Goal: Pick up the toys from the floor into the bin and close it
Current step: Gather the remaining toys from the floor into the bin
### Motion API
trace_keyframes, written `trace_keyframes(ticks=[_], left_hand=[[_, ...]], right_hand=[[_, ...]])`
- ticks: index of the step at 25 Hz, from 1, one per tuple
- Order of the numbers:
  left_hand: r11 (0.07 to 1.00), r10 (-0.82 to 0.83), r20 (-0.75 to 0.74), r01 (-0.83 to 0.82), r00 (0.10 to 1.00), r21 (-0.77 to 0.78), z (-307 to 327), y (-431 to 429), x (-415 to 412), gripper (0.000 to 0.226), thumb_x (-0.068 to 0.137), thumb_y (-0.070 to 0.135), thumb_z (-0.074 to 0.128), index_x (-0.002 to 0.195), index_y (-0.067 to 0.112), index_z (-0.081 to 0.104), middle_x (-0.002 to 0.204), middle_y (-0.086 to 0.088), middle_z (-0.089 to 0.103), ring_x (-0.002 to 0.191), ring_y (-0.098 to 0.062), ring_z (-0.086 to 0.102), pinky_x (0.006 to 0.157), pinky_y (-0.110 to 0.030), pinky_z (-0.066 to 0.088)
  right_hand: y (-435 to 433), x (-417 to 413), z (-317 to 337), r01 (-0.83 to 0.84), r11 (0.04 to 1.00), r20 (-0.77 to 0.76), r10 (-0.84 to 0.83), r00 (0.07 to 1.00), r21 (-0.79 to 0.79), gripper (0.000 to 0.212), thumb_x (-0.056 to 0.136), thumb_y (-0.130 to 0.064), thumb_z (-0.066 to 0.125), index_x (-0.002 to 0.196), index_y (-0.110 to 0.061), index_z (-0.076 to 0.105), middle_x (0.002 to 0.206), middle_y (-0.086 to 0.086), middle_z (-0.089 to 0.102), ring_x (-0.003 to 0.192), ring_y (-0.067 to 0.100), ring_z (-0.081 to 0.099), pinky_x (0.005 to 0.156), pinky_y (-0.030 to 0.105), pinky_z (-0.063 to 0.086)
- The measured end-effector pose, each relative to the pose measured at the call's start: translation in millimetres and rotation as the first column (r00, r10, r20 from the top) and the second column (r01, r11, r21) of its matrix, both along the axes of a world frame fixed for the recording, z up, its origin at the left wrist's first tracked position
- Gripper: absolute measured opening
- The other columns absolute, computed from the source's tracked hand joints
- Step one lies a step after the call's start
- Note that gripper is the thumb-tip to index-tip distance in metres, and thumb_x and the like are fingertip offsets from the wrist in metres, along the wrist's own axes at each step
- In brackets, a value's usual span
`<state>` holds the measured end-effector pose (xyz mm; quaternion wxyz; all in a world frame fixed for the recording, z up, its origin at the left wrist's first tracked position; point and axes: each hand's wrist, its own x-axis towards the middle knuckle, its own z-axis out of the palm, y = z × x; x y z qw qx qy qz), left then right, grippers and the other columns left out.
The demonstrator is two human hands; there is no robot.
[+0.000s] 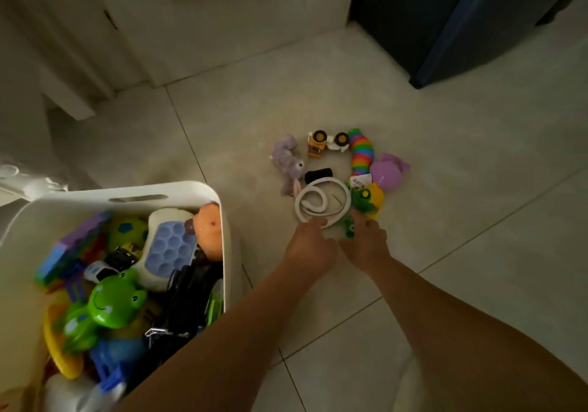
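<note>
A white bin (133, 192) at the lower left holds several toys, among them a green frog (111, 300). A cluster of toys lies on the floor tiles: a white coiled snake (321, 201), a purple plush (288, 163), a yellow truck (327, 143), a rainbow slug (359, 154), a purple round toy (388, 171), a green-and-yellow frog toy (369, 200) and a small black piece (318, 174). My left hand (310, 246) touches the snake's near edge. My right hand (366, 243) rests its fingers on a small green toy (348, 228). No lid is visible.
A dark blue cabinet (461, 23) stands at the back right. White furniture and a wall base (127, 46) run along the back left. Bare floor tiles (477, 252) spread right of the toys.
</note>
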<state>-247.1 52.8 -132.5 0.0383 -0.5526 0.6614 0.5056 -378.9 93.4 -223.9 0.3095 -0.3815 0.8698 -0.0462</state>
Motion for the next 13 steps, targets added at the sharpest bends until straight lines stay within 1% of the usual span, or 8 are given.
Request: trace_keyframes(ticks=[1, 2, 4, 6, 7, 9, 11, 13], left_hand=[[1.0, 0.02, 0.004, -0.02, 1.0, 0.019, -4, -4, -1, 0.05, 0.093, 0.021, 0.053, 0.141, 0.018, 0.043, 0.141, -0.01, 0.047, 0.123, -0.023, 0.052, 0.102, -0.026, 0.039], [0.999, 0.031, 0.013, -0.032, 0.999, 0.043, -5, -7, -1, 0.049, 0.093, 0.021, 0.053, 0.141, 0.016, 0.043, 0.141, -0.01, 0.048, 0.123, -0.023, 0.052, 0.099, -0.024, 0.039], [0.974, 0.153, -0.018, -0.147, 0.988, 0.17, -11, -13, -2, 0.053, 0.093, 0.027, 0.056, 0.142, 0.016, 0.039, 0.141, -0.009, 0.049, 0.123, -0.025, 0.053, 0.099, -0.029, 0.044], [0.823, 0.424, -0.048, -0.363, 0.905, 0.436, -13, -20, -6, 0.062, 0.088, 0.04, 0.062, 0.143, 0.023, 0.037, 0.138, -0.008, 0.05, 0.118, -0.029, 0.055, 0.091, -0.041, 0.053], [0.735, 0.52, -0.048, -0.418, 0.853, 0.534, -12, -22, -8, 0.061, 0.087, 0.042, 0.064, 0.141, 0.025, 0.041, 0.135, -0.008, 0.053, 0.111, -0.029, 0.059, 0.086, -0.044, 0.056], [0.658, 0.619, -0.055, -0.48, 0.783, 0.581, -10, -26, -10, 0.044, 0.088, 0.032, 0.066, 0.129, 0.021, 0.053, 0.125, -0.012, 0.061, 0.095, -0.027, 0.065, 0.077, -0.042, 0.059], [0.612, 0.693, -0.057, -0.544, 0.719, 0.574, -10, -28, -9, 0.027, 0.089, 0.018, 0.066, 0.116, 0.016, 0.06, 0.122, -0.015, 0.061, 0.094, -0.028, 0.064, 0.071, -0.041, 0.06], [0.581, 0.718, -0.052, -0.556, 0.694, 0.594, -8, -27, -7, 0.025, 0.089, 0.015, 0.066, 0.113, 0.014, 0.06, 0.122, -0.014, 0.057, 0.103, -0.029, 0.06, 0.071, -0.042, 0.059]], right_hand=[[-2, 1, -4, -0.006, 0.999, -0.016, 0.006, 1.0, -0.04, 0.066, 0.087, -0.026, 0.063, 0.146, -0.024, 0.032, 0.136, 0.018, 0.042, 0.121, 0.038, 0.045, 0.1, 0.04, 0.039], [-2, 3, -6, 0.043, 0.988, 0.025, -0.04, 0.999, -0.145, 0.057, 0.084, -0.023, 0.064, 0.137, -0.022, 0.043, 0.128, 0.017, 0.05, 0.115, 0.036, 0.051, 0.095, 0.041, 0.044], [1, 10, -2, 0.299, 0.895, 0.268, -0.215, 0.939, -0.33, 0.036, 0.081, -0.019, 0.064, 0.116, -0.022, 0.056, 0.108, 0.011, 0.063, 0.098, 0.031, 0.062, 0.082, 0.043, 0.053], [0, 25, 12, 0.468, 0.824, 0.476, -0.288, 0.831, -0.32, 0.016, 0.09, -0.021, 0.055, 0.104, -0.024, 0.06, 0.096, 0.006, 0.067, 0.091, 0.027, 0.066, 0.079, 0.044, 0.056], [-3, 32, 17, 0.493, 0.818, 0.533, -0.287, 0.796, -0.295, 0.018, 0.096, -0.022, 0.047, 0.103, -0.021, 0.064, 0.097, 0.006, 0.068, 0.092, 0.026, 0.066, 0.081, 0.043, 0.056], [-15, 38, 25, 0.519, 0.811, 0.589, -0.288, 0.755, -0.268, 0.032, 0.101, -0.025, 0.038, 0.102, -0.014, 0.068, 0.098, 0.008, 0.068, 0.093, 0.025, 0.066, 0.081, 0.041, 0.056], [-30, 31, 31, 0.485, 0.802, 0.43, -0.324, 0.843, -0.348, 0.028, 0.1, -0.024, 0.04, 0.096, -0.009, 0.063, 0.091, 0.012, 0.065, 0.084, 0.03, 0.063, 0.071, 0.041, 0.052], [-39, 9, 31, 0.415, 0.801, 0.1, -0.414, 0.905, -0.432, 0.021, 0.096, -0.024, 0.048, 0.105, -0.007, 0.056, 0.1, 0.016, 0.059, 0.089, 0.033, 0.058, 0.067, 0.037, 0.043]])
